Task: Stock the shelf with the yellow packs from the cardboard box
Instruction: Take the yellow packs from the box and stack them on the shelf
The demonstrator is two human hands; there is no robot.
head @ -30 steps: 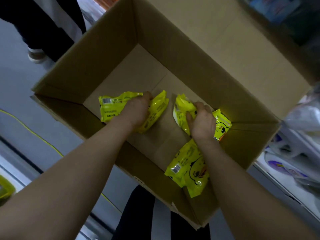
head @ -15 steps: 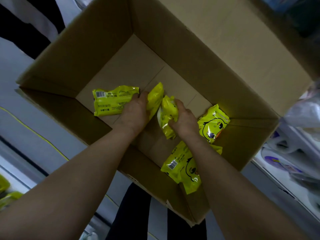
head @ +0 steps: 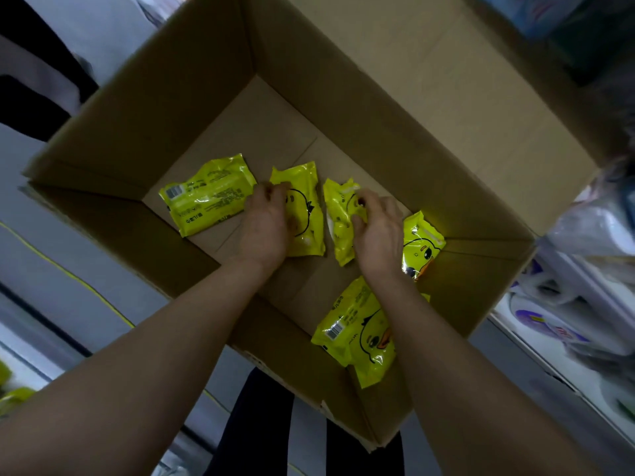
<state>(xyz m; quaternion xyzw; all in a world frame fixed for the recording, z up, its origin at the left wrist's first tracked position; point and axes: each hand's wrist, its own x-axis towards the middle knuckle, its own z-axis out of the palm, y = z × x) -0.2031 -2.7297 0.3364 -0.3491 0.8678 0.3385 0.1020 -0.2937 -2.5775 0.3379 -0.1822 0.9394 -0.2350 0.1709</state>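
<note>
Yellow glossy plastic packs point(head: 209, 195) printed with a cartoon duck lie scattered on the floor of the open brown cardboard box point(head: 343, 97), and the step in hand is the pick-up. The left hand point(head: 264, 228) curls its fingers over the top edge of one flat pack point(head: 305, 214), grasping it. The right hand point(head: 379, 235) pinches a tilted pack point(head: 340, 221) just beside it between thumb and fingers. Other packs lie loose, one by the far-left wall and some near the right arm. Next, I judge, both held packs need lifting clear of the box walls and carrying to the white shelf point(head: 515, 329) on the right; the slippery film calls for a firm grip.
</note>
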